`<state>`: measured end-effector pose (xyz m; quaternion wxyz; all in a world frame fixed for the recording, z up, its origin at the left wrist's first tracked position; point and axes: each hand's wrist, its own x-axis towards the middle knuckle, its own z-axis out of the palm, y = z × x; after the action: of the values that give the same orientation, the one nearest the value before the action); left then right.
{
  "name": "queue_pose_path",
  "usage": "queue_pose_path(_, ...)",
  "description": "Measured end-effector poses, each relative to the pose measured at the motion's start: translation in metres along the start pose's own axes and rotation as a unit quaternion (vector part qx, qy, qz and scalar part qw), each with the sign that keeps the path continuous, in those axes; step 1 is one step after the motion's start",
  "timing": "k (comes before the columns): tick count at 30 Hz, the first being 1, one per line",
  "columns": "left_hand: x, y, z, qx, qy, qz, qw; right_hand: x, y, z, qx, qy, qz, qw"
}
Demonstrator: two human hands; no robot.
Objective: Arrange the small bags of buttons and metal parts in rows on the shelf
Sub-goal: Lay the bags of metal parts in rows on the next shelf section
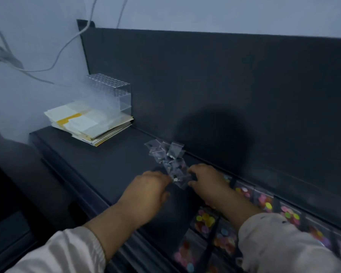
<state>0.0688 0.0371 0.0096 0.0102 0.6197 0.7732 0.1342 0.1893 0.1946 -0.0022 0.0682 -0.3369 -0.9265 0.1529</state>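
A loose heap of small clear bags with dark metal parts (166, 156) lies on the dark shelf (110, 164) against its back panel. My left hand (148, 191) and my right hand (206, 179) meet at the heap's near end, and both pinch one clear bag (180, 179) between them. To the right, rows of small bags with coloured buttons (206, 221) lie flat on the shelf, partly hidden under my right forearm.
A stack of papers (91, 123) and a clear plastic rack (114, 91) stand at the shelf's far left end. The tall dark back panel (224, 85) runs along the rear. White cables (67, 46) hang on the wall at left.
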Motion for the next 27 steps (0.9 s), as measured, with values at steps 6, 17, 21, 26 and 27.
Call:
queue_pose_path(6, 0.054, -0.017, 0.038, -0.018, -0.038, 0.069, 0.997, 0.03, 0.005, 0.022, 0.04, -0.029, 0.001, 0.999)
queue_pose_path(17, 0.097, -0.07, 0.059, -0.01, 0.015, 0.162, 0.987, 0.05, -0.004, 0.038, 0.025, 0.044, 0.101, 0.994)
queue_pose_path(21, 0.104, -0.08, 0.053, 0.036, 0.008, 0.19, 0.981, 0.05, -0.008, 0.031, 0.096, 0.074, 0.173, 0.977)
queue_pose_path(26, 0.105, -0.083, 0.041, -0.04, -0.022, 0.175, 0.984, 0.046, -0.019, 0.02, 0.338, 0.159, 0.274, 0.886)
queue_pose_path(27, 0.106, -0.083, 0.039, -0.072, -0.029, 0.157, 0.984, 0.045, -0.022, 0.018, 0.396, 0.174, 0.296, 0.852)
